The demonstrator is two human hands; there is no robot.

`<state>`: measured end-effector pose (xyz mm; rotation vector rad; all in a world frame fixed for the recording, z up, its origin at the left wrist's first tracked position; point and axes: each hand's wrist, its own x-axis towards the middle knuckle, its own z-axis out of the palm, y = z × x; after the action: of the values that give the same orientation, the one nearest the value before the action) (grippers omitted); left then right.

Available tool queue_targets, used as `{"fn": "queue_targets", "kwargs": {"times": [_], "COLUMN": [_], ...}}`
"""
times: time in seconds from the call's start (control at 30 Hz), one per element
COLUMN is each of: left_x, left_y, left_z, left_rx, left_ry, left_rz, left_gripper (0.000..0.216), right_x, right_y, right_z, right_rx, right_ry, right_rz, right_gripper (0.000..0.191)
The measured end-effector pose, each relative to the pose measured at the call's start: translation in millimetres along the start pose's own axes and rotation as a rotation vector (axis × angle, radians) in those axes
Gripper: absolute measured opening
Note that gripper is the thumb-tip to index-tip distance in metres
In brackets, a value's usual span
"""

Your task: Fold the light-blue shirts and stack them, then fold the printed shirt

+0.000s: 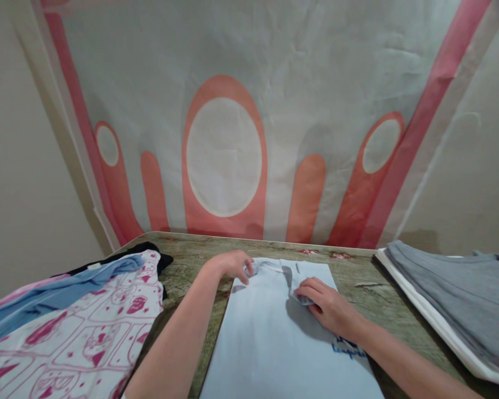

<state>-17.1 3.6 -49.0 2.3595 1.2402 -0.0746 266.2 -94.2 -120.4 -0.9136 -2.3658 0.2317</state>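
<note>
A pale blue-white T-shirt [270,338], narrowed into a long panel, lies on the wood-patterned table in front of me. Dark blue lettering shows at its right side, partly covered by my right forearm. My left hand [235,265] pinches the left side of the shirt's collar, near the far end. With curled fingers, my right hand [322,302] grips a bunched bit of cloth at the collar's right side. The neckline lies between both hands.
On the left, a pile of loose clothes includes a white garment with pink print [87,338], a blue garment [66,291] and a black one. A folded stack topped by a grey shirt [453,299] stands at the right. Behind the table [183,249] hangs a pink-and-orange printed sheet [224,227].
</note>
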Motion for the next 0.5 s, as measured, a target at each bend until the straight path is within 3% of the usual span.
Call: {"fn": "queue_targets", "kwargs": {"times": [0.1,0.2,0.3,0.4,0.5], "left_x": [5.5,12.7,21.1,28.0,31.6], "left_y": [-3.5,-7.8,-15.0,-25.2,-33.8], "left_z": [5.7,13.3,22.1,28.9,32.2], "left_rx": [-0.003,-0.020,-0.087,-0.106,-0.086], "left_ry": [0.021,0.132,0.289,0.422,0.492], "left_rz": [-0.004,-0.017,0.007,-0.003,-0.021], "left_gripper": [0.027,0.048,0.068,0.050,0.027], "right_x": [-0.2,-0.7,-2.8,-5.7,-7.6], "right_y": [4.3,17.8,38.1,55.2,62.3], "right_z": [2.2,1.5,-3.8,-11.1,-18.0], "right_rx": [-0.013,-0.036,-0.035,-0.020,0.058], "right_ry": [0.125,0.275,0.316,0.250,0.174], "right_rz": [0.081,0.263,0.483,0.608,0.520], "right_gripper": [0.050,0.041,0.025,0.030,0.030]}}
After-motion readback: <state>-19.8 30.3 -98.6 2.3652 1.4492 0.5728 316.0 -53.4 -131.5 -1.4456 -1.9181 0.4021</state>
